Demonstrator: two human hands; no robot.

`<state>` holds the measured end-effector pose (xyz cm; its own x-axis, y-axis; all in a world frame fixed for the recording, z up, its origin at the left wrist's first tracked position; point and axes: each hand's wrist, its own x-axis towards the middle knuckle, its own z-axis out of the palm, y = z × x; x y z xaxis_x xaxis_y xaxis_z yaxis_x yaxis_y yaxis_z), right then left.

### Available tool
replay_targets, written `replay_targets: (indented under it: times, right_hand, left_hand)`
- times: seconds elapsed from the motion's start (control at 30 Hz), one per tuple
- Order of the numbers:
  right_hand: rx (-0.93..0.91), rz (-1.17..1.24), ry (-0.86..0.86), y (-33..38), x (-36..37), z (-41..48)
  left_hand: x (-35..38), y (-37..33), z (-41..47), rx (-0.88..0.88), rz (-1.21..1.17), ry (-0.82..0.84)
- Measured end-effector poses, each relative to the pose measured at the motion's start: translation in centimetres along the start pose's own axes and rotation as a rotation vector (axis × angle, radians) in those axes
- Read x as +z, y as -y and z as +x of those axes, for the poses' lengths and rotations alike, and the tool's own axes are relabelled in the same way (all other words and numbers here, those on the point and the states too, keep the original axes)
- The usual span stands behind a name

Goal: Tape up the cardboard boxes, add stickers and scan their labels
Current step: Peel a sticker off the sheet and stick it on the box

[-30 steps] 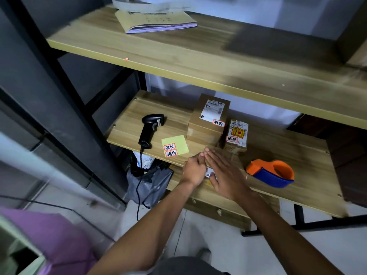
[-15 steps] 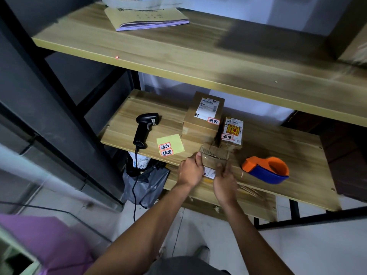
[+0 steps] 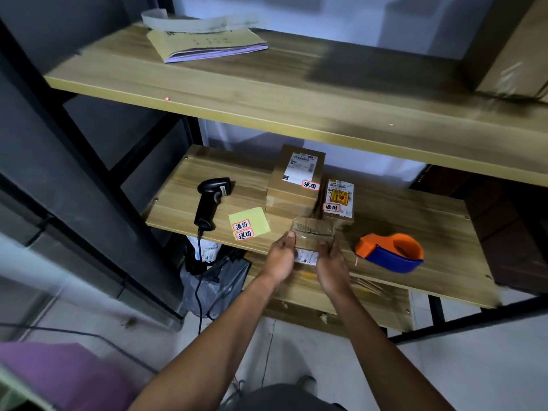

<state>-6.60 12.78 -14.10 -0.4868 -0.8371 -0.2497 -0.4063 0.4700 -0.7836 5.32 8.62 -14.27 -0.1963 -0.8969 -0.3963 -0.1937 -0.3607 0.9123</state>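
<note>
A small cardboard box (image 3: 312, 232) with a white label on its near face is tilted up at the front edge of the lower shelf (image 3: 430, 232). My left hand (image 3: 280, 256) grips its left side with the thumb on top. On the box's right side my right hand (image 3: 330, 262) holds it. Behind it stand a stack of labelled boxes (image 3: 296, 185) and a smaller box (image 3: 339, 200), each with a red sticker. A yellow sticker sheet (image 3: 250, 223) and a black barcode scanner (image 3: 210, 201) lie to the left. An orange and blue tape dispenser (image 3: 391, 252) sits to the right.
The upper shelf (image 3: 267, 84) overhangs the work area and carries a booklet (image 3: 204, 43) and a large box (image 3: 513, 48) at far right. A grey bag (image 3: 213, 280) and the scanner cable hang below the shelf. A purple object (image 3: 59, 378) is at lower left.
The box lay flat under both hands a second ago. It is now raised and tilted between my hands, with its label facing me.
</note>
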Motion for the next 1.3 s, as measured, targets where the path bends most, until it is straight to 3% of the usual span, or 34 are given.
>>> replay_targets:
  times: [0.2, 0.37, 0.57, 0.77, 1.3]
  right_hand:
    - [-0.122, -0.061, -0.045, 0.5, -1.5, 0.1]
    - [-0.362, -0.169, -0.137, 1.8, -3.1, 0.0]
    - [-0.448, -0.14, -0.175, 2.5, -3.0, -0.7]
    - [-0.437, -0.137, -0.147, 2.7, -2.3, -1.9]
    - [-0.418, -0.131, -0.196, 1.0, -2.4, -1.0]
  left_hand:
    - [-0.9, 0.7, 0.0, 0.043, -0.177, -0.125]
    - [-3.8, 1.8, 1.2, -0.075, -0.506, -0.238]
    - [-7.2, 4.3, 2.4, -0.317, -0.394, -0.341]
    - [-8.8, 4.9, 3.6, -0.473, -0.252, -0.306]
    - [-8.8, 5.3, 3.5, -0.39, -0.377, -0.314]
